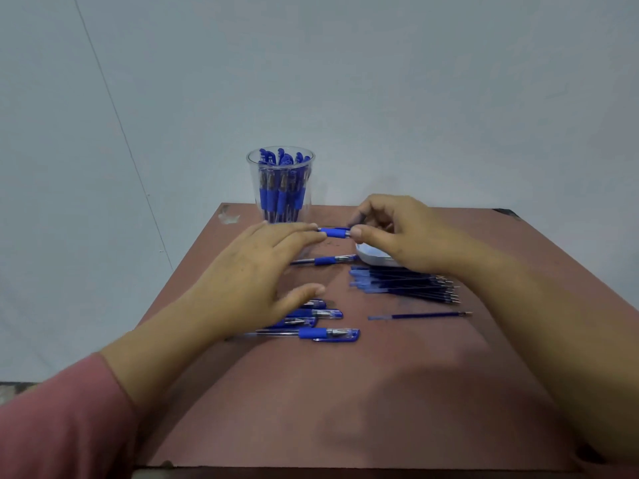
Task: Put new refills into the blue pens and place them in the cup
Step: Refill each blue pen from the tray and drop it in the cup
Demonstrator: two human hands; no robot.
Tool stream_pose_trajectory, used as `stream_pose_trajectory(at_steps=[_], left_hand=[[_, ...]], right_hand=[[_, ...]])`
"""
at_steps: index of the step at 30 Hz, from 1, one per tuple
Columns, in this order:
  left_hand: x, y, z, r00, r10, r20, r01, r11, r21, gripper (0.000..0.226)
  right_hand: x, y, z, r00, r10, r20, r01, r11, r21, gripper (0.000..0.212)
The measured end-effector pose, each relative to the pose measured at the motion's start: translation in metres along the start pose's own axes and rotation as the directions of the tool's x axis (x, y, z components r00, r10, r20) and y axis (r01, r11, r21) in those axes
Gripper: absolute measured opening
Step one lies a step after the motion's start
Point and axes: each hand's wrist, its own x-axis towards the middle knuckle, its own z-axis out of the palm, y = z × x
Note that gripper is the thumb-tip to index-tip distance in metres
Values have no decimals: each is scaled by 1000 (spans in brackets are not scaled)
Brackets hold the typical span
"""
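Observation:
Above the table's middle, my right hand (394, 233) pinches a blue pen (334, 232) by its grip end, held level. My left hand (256, 271) has its fingers spread, and their tips touch the pen's left end. A clear plastic cup (280, 186) with several blue pens in it stands at the far left of the table. Several capped blue pens (311, 323) lie under my left hand. One uncapped pen (323, 261) lies between my hands. A pile of dark blue refills (404, 283) lies at the right, and a single refill (420, 316) lies apart in front of it.
The small reddish-brown table (345, 392) has a plain pale wall behind it. A white, shallow object (371, 255) lies under my right hand, partly hidden. A pink sleeve (58, 420) covers my left forearm at the lower left.

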Motion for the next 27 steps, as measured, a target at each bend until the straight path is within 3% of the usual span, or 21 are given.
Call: stream_pose_trajectory(at_steps=[4,8,10,13,16,19,27], left_hand=[[25,9,2,990,110,-84,-103,991,85,41],[31,13,15,992,63,-112,-63,998,6,30],[29,12,22,995,6,-104,-13,998,-66,33],[25,8,28,995,-53,-84,40,988,-147,34],[22,9,29,989,-121,-90,100,973,-210,22],[23,13,27,983,-150,-110,113,952,-283,19],[23,15,29,980,-160,-119,105,921,-375,29]], right_hand=[[-17,8,-9,998,43,39,-48,989,142,4],[-24,19,2,999,36,-22,-30,975,219,5],[-27,26,9,998,1,-57,7,988,153,5],[-28,33,17,985,-140,-99,132,988,-81,18],[-26,36,23,948,-237,-213,210,967,-141,17],[-24,33,24,918,-278,-284,255,960,-114,18],[-22,40,27,924,-293,-246,271,955,-119,12]])
